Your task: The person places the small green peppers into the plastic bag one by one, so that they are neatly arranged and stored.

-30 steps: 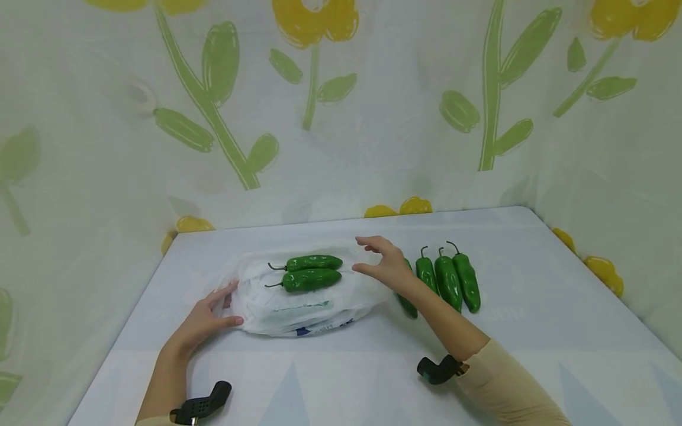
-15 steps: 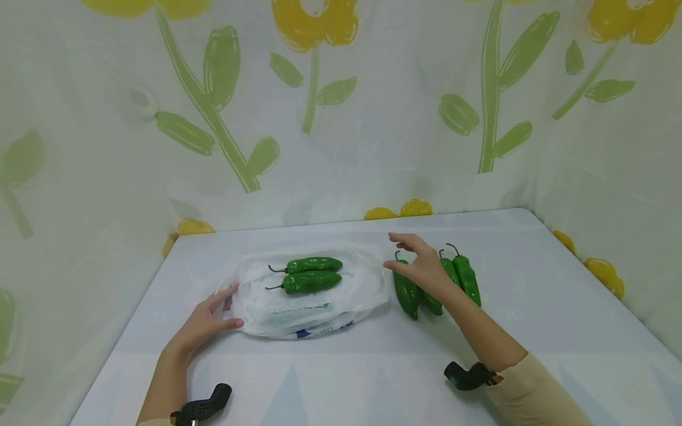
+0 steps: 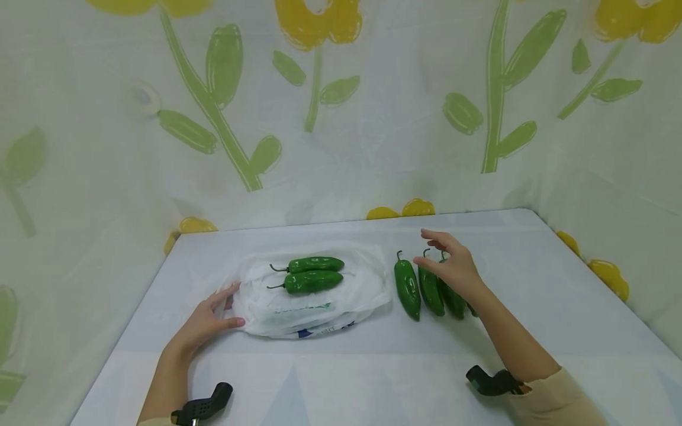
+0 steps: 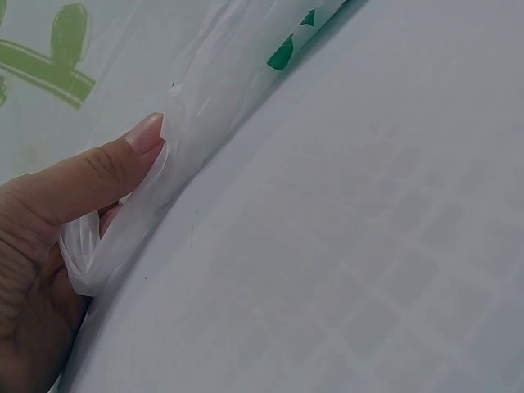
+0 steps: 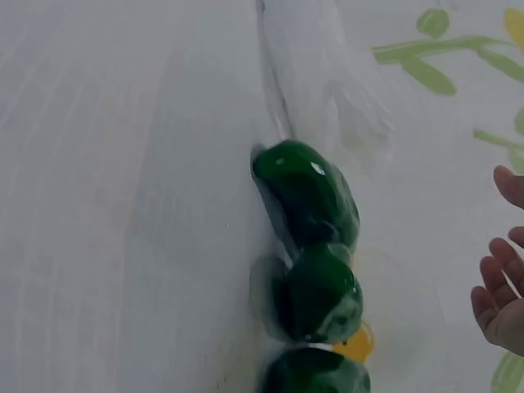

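Observation:
On the table lies a white plastic bag [image 3: 367,290], flattened, with two green chili peppers [image 3: 313,282] resting side by side on top, stems pointing left. My left hand [image 3: 205,319] is at the bag's left edge, thumb and fingers spread apart. In the left wrist view, its thumb [image 4: 106,172] touches the thin plastic [image 4: 205,115], which folds into the hollow of the hand. My right hand [image 3: 453,263] hovers over a row of several more green peppers [image 3: 407,290] to the bag's right, fingers apart from the thumb and nothing between them. It partly hides the rightmost peppers.
A white table [image 3: 341,378] with faint pale-blue shapes carries everything. Behind and at both sides hangs a pale curtain [image 3: 394,130] with printed yellow flowers and green leaves. A small black camera [image 3: 492,381] sits on the right wrist, another [image 3: 205,405] on the left.
My right hand has moved right, from beside the bag's right edge to over the row of peppers, uncovering the leftmost ones. The left hand and the two peppers on the bag stay put.

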Tool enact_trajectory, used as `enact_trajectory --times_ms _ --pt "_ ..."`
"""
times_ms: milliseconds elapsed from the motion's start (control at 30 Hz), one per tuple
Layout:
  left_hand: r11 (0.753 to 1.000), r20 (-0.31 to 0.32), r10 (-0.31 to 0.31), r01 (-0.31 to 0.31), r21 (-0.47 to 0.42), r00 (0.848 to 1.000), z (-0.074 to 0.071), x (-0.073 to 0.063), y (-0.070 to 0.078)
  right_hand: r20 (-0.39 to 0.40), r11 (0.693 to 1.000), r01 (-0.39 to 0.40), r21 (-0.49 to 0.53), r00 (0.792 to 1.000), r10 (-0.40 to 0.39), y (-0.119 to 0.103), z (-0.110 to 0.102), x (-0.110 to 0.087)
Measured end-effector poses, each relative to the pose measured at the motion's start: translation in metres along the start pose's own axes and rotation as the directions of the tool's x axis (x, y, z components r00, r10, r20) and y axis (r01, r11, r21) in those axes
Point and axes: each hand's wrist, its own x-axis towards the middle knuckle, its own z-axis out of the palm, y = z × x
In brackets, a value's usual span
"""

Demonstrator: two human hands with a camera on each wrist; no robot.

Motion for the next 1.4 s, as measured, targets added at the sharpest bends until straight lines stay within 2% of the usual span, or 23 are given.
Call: enact_trajectory --times_ms 333,533,733,1000,1400 --pt "1.0 0.003 -0.014 0.014 0.016 1.0 -0.002 0.004 0.003 -0.11 0.999 -0.006 -0.046 0.994 0.001 0.019 -0.027 -0.017" --pt "1.0 0.012 -0.031 0.031 0.005 0.999 -0.002 0.006 0.005 -0.157 0.995 -0.06 -0.082 0.987 0.046 0.033 -0.039 -0.026" --pt "0.999 0.018 -0.039 0.039 0.003 0.999 -0.002 0.004 0.004 -0.149 0.986 -0.14 -0.09 0.981 0.126 0.044 -0.046 -0.03" --pt "1.0 0.023 -0.013 0.013 -0.011 1.0 -0.001 0.003 0.004 -0.162 0.979 -0.191 -0.076 0.971 0.176 0.068 -0.048 -0.035" --pt "0.999 0.024 -0.031 0.031 -0.007 0.999 -0.001 0.001 -0.001 -0.081 0.968 -0.251 -0.004 0.965 0.25 0.085 -0.041 -0.041"
